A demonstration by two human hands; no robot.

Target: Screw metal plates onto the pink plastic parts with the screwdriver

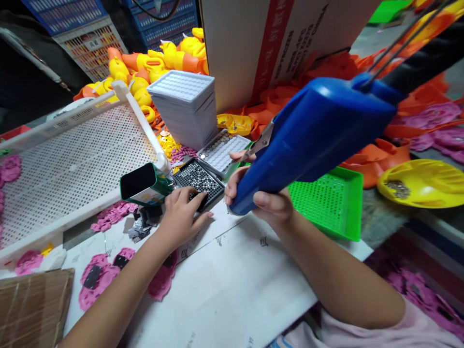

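My right hand (266, 200) grips a big blue power tool (315, 135) by its lower end, its tip pointing down at the white work board (232, 285). A cable runs from the tool's top to the upper right. My left hand (181, 217) rests with its fingertips on a black perforated tray (199, 181) full of small metal pieces. A green-and-white open box (143, 185) lies just left of that hand. Behind the black tray sits a white tray (223, 152) with small round parts.
A white perforated crate (72, 159) lies at left. A stack of white trays (184, 108), yellow-orange toy ducks (155, 63), a cardboard box (253, 43), a green tray (333, 203), a yellow dish (424, 183), and pink flower-shaped pieces (97, 275) surround the board.
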